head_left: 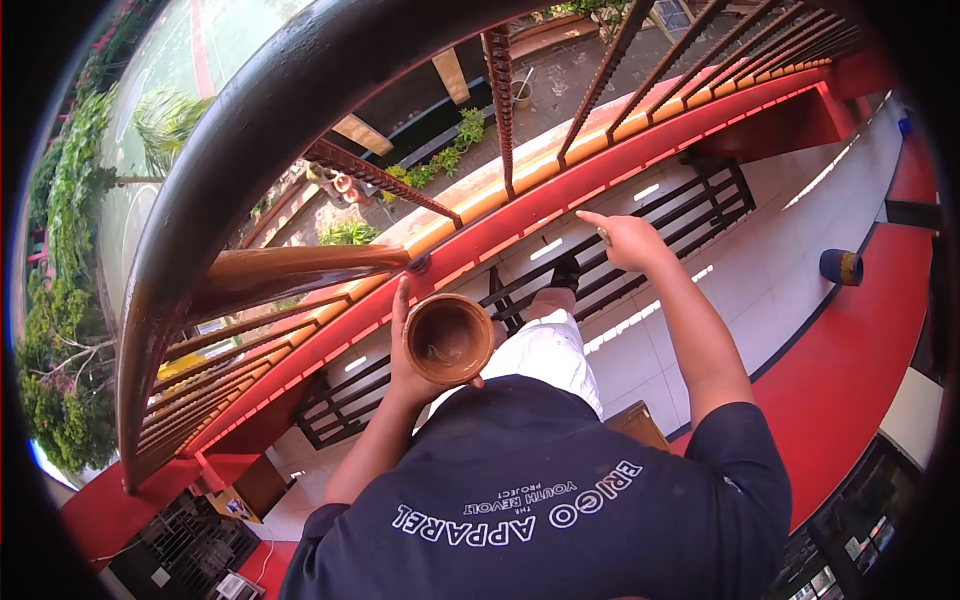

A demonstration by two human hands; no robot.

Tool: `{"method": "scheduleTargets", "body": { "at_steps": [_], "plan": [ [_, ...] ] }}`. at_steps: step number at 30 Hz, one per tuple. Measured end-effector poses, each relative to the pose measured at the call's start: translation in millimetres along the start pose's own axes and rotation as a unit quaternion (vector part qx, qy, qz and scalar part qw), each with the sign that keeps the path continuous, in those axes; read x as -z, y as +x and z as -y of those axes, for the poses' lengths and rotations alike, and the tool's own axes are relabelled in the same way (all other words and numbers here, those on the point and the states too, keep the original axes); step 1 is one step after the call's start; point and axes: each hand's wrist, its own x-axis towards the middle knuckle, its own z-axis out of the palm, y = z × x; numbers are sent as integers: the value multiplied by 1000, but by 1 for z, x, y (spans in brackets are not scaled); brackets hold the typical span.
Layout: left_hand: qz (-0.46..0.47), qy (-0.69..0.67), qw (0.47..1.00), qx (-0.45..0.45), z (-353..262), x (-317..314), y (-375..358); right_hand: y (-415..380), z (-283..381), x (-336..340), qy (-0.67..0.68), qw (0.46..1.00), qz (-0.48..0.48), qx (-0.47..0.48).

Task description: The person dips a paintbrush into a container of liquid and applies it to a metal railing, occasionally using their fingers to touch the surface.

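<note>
Because the left hand (pixel 401 362) is wrapped around the side and underside of the brown pot (pixel 448 340), its mouth faces up toward the camera; grip closed, presumably cradling it level. Pot sits above the lap, inside the railing (pixel 225 140). Right hand (pixel 628 243): index finger extended toward the red ledge (pixel 500 232), others folded, apparently to point; palm hidden, cannot tell if it holds anything. Pot's sheen: glaze or liquid, unclear.
</note>
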Motion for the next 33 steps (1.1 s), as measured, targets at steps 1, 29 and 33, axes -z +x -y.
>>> {"method": "scheduleTargets", "body": {
  "at_steps": [1,29,33],
  "plan": [
    [-3,-77,996,40,0,-7,6,-11,7,10,22,1000,-18,1],
    [32,-384,923,-11,-30,-93,102,-106,85,95,204,938,-128,248],
    [34,-392,919,-11,-31,-90,107,-105,81,89,200,938,-138,248]
  ]
}}
